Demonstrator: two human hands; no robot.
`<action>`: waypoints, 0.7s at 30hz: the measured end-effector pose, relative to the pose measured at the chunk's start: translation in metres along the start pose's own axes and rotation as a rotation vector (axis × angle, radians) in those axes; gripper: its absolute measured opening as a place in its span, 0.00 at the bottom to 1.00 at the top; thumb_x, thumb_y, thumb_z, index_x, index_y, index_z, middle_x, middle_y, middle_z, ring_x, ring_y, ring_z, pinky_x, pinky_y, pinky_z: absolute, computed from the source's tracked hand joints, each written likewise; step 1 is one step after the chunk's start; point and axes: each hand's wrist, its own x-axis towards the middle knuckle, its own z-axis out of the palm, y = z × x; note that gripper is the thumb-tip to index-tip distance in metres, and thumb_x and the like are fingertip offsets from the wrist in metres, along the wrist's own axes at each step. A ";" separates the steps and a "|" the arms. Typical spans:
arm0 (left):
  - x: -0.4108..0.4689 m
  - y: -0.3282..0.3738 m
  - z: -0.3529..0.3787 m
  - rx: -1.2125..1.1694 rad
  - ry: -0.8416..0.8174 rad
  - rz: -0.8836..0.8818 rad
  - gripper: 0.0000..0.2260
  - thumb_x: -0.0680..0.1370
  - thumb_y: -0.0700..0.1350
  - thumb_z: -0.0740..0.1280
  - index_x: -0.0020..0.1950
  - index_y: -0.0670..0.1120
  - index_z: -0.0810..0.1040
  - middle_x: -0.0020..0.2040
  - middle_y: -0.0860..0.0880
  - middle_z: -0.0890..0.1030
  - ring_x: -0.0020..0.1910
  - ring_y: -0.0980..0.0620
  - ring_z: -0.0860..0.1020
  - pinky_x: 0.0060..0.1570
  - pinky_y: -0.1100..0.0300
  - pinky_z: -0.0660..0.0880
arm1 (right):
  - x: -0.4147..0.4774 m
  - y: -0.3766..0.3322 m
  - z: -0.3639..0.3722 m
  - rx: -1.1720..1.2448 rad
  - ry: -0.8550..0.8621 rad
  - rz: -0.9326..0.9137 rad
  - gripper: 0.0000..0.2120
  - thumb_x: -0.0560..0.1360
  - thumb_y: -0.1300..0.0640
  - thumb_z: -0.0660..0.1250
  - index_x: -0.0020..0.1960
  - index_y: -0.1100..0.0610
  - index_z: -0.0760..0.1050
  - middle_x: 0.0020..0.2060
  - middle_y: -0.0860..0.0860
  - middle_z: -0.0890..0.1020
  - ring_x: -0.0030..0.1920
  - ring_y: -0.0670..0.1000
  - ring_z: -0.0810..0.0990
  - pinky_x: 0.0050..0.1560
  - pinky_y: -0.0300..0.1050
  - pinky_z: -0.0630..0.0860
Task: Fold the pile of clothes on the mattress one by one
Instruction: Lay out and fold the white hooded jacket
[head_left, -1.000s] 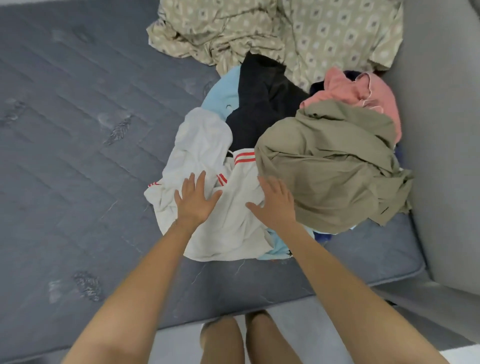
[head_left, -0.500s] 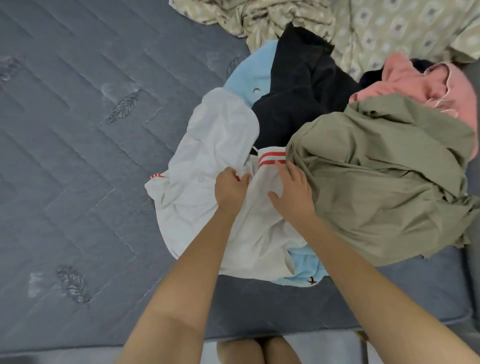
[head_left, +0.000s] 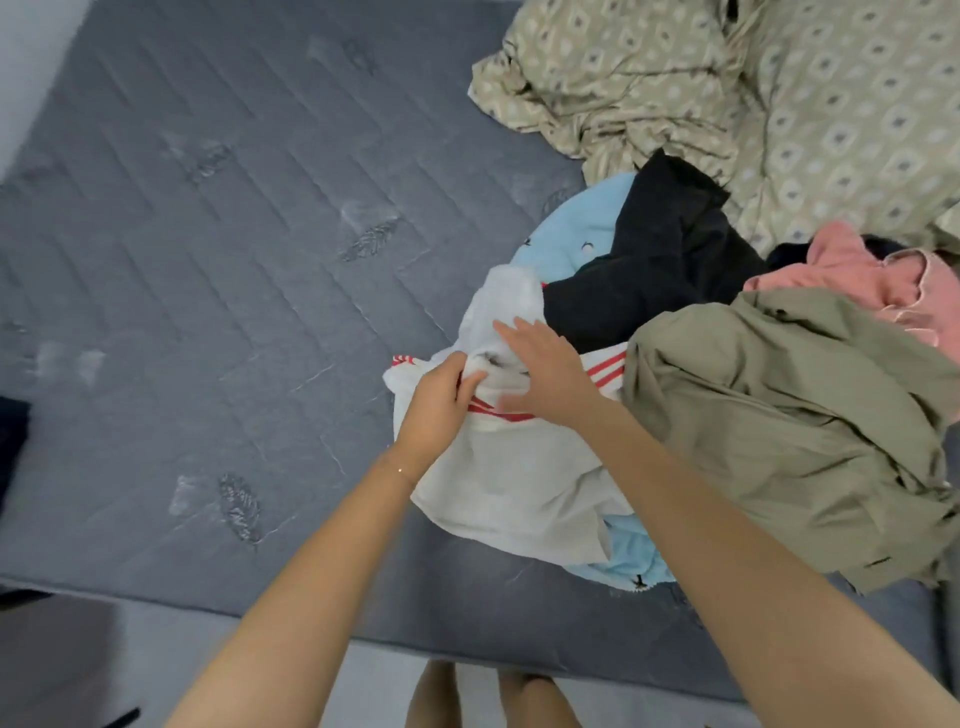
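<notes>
**You've got hold of the white garment, and the pile is otherwise untouched**

Left of the white garment (head_left: 509, 478), the grey mattress (head_left: 234, 260) gives you room to spread it out.

A second ago both your palms lay flat on it. Now your left hand (head_left: 441, 400) has curled shut and pinches a bunch of the cloth by its red-striped trim. The cloth has drawn up into a ridge there.

Your right hand (head_left: 550, 374) has slid across the garment's upper part. Its fingers are straight and spread, pressing on the cloth and holding nothing.

Behind the white garment lie the light blue garment (head_left: 576, 234) and the black garment (head_left: 660, 260). To its right the olive garment (head_left: 779, 415) touches its edge, with the pink garment (head_left: 857, 280) beyond.

I judge you've picked your first piece. It still overlaps the pile, so pull it clear to the left before you fold it.
</notes>
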 end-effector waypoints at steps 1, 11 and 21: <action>-0.005 0.004 -0.017 -0.002 0.018 0.006 0.12 0.82 0.43 0.61 0.41 0.38 0.71 0.34 0.44 0.72 0.34 0.49 0.68 0.36 0.57 0.61 | 0.000 -0.015 -0.002 -0.024 -0.042 -0.024 0.44 0.69 0.41 0.73 0.78 0.48 0.54 0.77 0.50 0.58 0.76 0.55 0.55 0.74 0.57 0.55; -0.029 -0.016 -0.154 -0.048 0.301 -0.010 0.15 0.81 0.45 0.64 0.37 0.42 0.66 0.31 0.50 0.66 0.33 0.53 0.65 0.33 0.61 0.60 | -0.014 -0.157 0.018 0.411 0.283 0.153 0.13 0.78 0.46 0.62 0.40 0.52 0.74 0.37 0.53 0.78 0.43 0.56 0.78 0.41 0.45 0.65; -0.052 -0.088 -0.313 -0.294 0.403 0.096 0.19 0.77 0.47 0.68 0.33 0.44 0.62 0.31 0.51 0.60 0.31 0.57 0.59 0.32 0.63 0.60 | 0.014 -0.346 0.020 0.492 0.596 0.095 0.07 0.74 0.50 0.67 0.42 0.53 0.78 0.37 0.50 0.82 0.43 0.55 0.79 0.44 0.50 0.73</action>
